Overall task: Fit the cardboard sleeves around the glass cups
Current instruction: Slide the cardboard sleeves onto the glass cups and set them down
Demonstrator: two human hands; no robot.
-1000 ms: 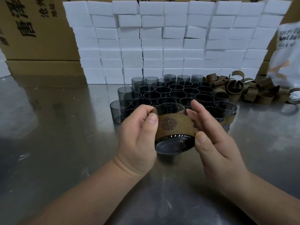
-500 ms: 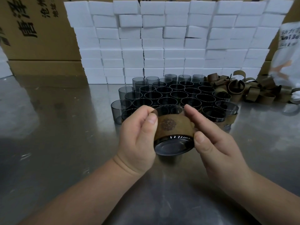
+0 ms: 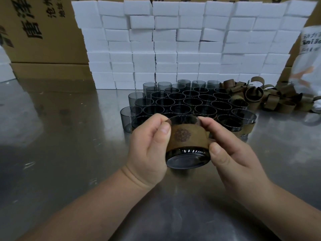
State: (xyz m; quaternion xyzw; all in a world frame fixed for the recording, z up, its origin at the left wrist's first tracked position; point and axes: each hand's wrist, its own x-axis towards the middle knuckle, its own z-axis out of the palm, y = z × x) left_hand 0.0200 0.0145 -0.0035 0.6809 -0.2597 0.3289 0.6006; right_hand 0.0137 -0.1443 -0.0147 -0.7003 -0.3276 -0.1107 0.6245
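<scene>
While the left hand point(image 3: 149, 145) curls its fingers round one side of a dark glass cup point(image 3: 187, 158) and the right hand point(image 3: 231, 153) pinches the other side between thumb and forefinger, the cup hangs tilted between them above the metal table point(image 3: 60, 153), base toward the camera. A brown cardboard sleeve point(image 3: 187, 138) wraps the cup's middle, under both thumbs. Just beyond the fingertips stand the bare cups point(image 3: 191, 101); farther off, past the right fingers, lies a heap of loose sleeves point(image 3: 271, 98).
</scene>
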